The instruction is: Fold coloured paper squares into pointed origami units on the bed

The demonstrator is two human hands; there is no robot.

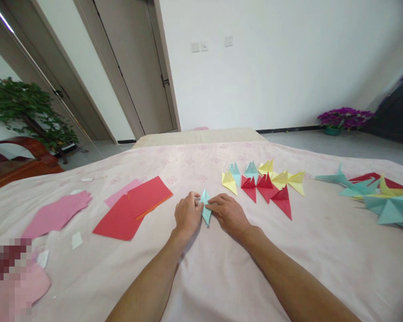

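Light-blue folded paper (206, 210): it lies in the middle of the desk (201, 277), between the two hands. It is a slim diamond, one tip pointing away from the person and one tip toward them.
Left hand (188, 213): its fingers grasp the left side of the paper, with the thumb by the edge and the other fingers curled.
Right hand (231, 213): its fingers touch the right side and hold the paper down. I cannot tell how hard they press.
How far along: the paper has some folds made, but it seems only part done, as it has no neck or wings showing.
Done ones, close by: small folded cranes stand just right of the hands. Some are yellow cranes (280, 180), some are red cranes (265, 187), and two are light-blue cranes (251, 170).
Done ones, far right: a pile of cranes (391, 208) has wings spread wide, in blue, yellow and red.
Flat ones, left: red sheets (149, 197) lie with an orange sheet (168, 199) and a pink sheet (117, 195). I see no folds in them, so they look not yet begun.
Farther left: a spread of pink paper (58, 214) and a little white slip (77, 240).
Cloth: pink with flowers, a bit wrinkly, over the desk.
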